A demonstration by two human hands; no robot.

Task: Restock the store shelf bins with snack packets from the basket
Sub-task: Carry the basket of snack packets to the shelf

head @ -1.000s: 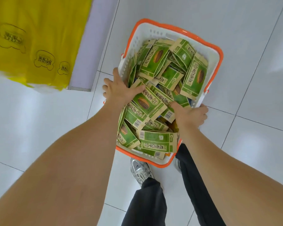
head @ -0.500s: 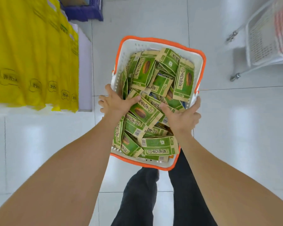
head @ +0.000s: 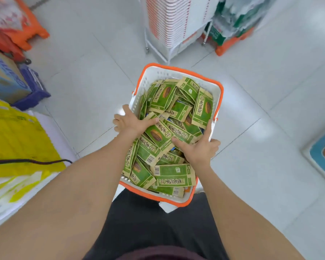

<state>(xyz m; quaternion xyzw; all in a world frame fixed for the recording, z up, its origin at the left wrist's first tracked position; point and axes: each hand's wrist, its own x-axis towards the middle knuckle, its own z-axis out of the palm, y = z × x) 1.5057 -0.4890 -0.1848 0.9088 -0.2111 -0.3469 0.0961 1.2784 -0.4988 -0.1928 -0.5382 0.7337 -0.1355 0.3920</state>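
– How far along were we?
– Hardly begun, I judged. I had the left hand (head: 129, 122) and right hand (head: 199, 150) clamped on the basket (head: 178, 69) walls, packets (head: 159, 135) heaped between the thumbs, seemingly none unloaded.

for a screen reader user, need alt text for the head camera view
Seen from above, a person's left hand and right hand grip the long sides of a white, orange-rimmed basket heaped with green snack packets. Pale floor tiles lie beneath.
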